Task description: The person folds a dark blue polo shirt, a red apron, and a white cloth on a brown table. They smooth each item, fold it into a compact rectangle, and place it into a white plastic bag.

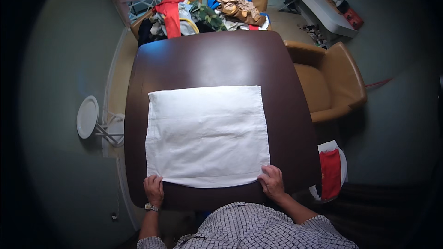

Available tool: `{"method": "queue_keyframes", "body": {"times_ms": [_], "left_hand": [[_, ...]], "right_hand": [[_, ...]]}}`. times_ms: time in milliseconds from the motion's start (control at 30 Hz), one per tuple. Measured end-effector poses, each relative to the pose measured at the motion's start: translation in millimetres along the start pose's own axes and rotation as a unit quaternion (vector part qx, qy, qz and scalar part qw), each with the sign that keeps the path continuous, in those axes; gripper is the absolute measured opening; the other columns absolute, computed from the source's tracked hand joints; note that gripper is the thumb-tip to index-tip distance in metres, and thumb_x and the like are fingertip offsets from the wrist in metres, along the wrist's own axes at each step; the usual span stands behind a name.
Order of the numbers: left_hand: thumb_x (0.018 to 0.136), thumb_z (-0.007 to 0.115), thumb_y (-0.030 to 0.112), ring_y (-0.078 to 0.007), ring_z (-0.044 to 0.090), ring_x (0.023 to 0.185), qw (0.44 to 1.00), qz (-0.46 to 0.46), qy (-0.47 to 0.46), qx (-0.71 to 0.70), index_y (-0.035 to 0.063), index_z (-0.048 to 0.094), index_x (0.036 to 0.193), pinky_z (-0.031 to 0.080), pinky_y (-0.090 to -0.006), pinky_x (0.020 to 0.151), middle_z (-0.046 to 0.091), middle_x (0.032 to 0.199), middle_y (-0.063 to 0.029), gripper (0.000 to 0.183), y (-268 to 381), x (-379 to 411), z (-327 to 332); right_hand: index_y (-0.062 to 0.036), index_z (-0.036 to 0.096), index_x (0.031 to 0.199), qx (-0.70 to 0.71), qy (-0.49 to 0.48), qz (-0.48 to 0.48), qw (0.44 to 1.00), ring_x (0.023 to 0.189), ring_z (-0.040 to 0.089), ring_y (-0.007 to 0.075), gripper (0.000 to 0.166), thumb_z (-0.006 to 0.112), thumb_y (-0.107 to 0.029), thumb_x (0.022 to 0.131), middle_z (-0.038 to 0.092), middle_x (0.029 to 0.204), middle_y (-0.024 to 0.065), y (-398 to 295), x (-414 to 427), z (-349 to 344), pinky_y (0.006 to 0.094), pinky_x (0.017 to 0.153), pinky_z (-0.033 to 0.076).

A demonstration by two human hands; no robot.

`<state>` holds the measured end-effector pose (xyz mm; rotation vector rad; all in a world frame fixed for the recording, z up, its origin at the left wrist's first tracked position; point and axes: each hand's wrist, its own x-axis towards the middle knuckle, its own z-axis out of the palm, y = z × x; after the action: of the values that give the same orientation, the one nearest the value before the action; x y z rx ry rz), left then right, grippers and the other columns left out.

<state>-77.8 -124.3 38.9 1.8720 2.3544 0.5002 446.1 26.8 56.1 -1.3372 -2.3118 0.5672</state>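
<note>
A white cloth, roughly rectangular with light creases, lies spread on a dark brown table. My left hand, with a wristwatch on the wrist, pinches the cloth's near left corner between thumb and fingers. At the near right corner, my right hand grips the cloth in the same way. The near edge between my hands sags slightly towards me, close to the table's front edge.
Heaps of clothes lie on chairs beyond the table. A tan armchair stands at the right. Nearer me on that side, a red folded cloth rests on a white seat. A white folding stool is at the left.
</note>
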Motion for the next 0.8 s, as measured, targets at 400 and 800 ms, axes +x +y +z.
{"method": "queue_keyframes", "body": {"times_ms": [400, 800], "left_hand": [[0.103, 0.065, 0.0, -0.0196, 0.071, 0.096, 0.926, -0.088, -0.063, -0.362, 0.0008, 0.07, 0.11, 0.056, -0.0353, 0.084, 0.074, 0.101, -0.0131, 0.009, 100.9, 26.4, -219.7], [0.103, 0.068, 0.002, -0.0354, 0.076, 0.09, 0.977, 0.05, 0.056, -0.198, -0.0019, 0.072, 0.107, 0.058, -0.0406, 0.081, 0.075, 0.097, -0.0194, 0.007, 105.8, 173.9, -211.6]], "right_hand": [[-0.0023, 0.074, 0.116, 0.417, -0.187, 0.159, 0.875, 0.097, 0.072, 0.0129, 0.012, 0.069, -0.003, 0.105, 0.076, 0.103, 0.0063, -86.9, 65.1, -230.0, 0.03, 0.089, 0.057], [-0.0021, 0.071, 0.105, 0.237, -0.027, 0.07, 0.969, 0.08, 0.064, 0.0124, 0.009, 0.066, -0.009, 0.101, 0.069, 0.085, 0.005, -23.2, 189.0, -205.5, 0.0301, 0.075, 0.053]]}}
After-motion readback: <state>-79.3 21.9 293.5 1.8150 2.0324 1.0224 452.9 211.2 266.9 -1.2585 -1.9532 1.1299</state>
